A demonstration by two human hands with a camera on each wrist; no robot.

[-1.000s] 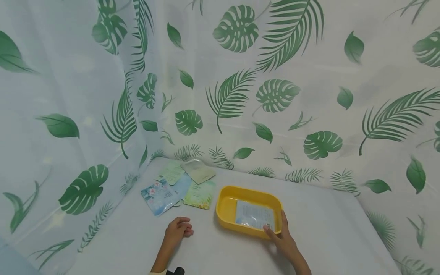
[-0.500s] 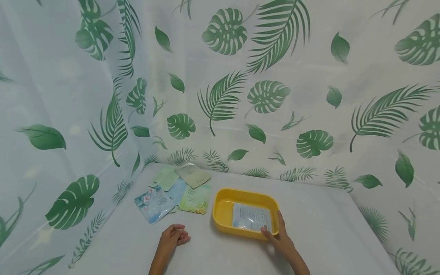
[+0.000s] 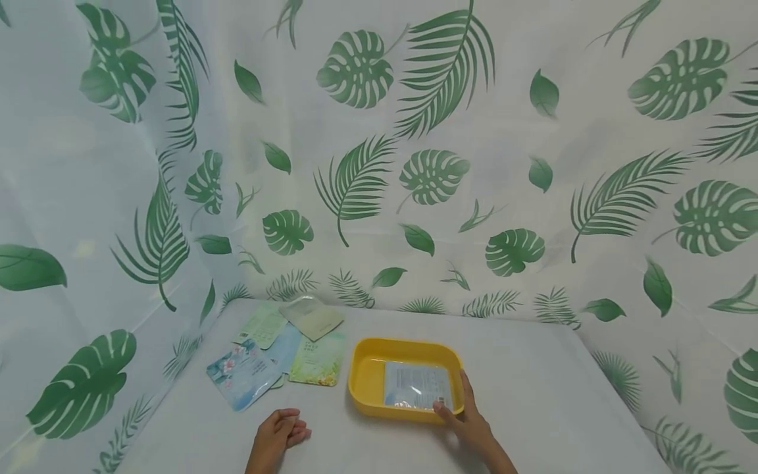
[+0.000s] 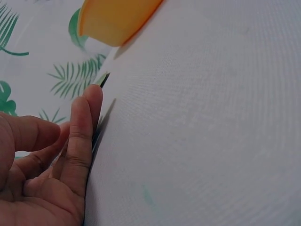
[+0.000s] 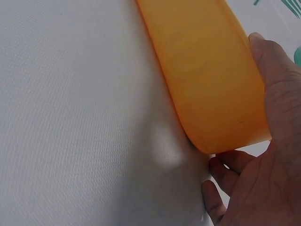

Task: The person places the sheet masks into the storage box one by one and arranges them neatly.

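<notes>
A yellow plastic tray [image 3: 365, 388] with rounded corners sits on the white table. Inside it, toward the right end, lies a pale blue-grey flat sachet [image 3: 417, 385] with small print. My right hand [image 3: 472, 429] grips the tray's near right corner, thumb over the rim and fingers along the outer side. In the right wrist view the thumb [image 5: 273, 59] reaches up to the tray's edge, with the other fingers by the end wall. My left hand [image 3: 278, 434] rests on the table left of the tray, fingers loosely bent, holding nothing.
Several flat sachets overlap at the back left: a blue floral one [image 3: 244, 375], a green-yellow one [image 3: 316, 359], a beige one [image 3: 314, 319] and a pale green one [image 3: 263, 326]. White sheeting with green leaf prints [image 3: 432, 178] stands behind the table [image 3: 533, 408] and along its sides.
The head view has turned, so everything shifts left and slightly down in it. Both hands, the tray and the sachets keep the same places relative to one another.
</notes>
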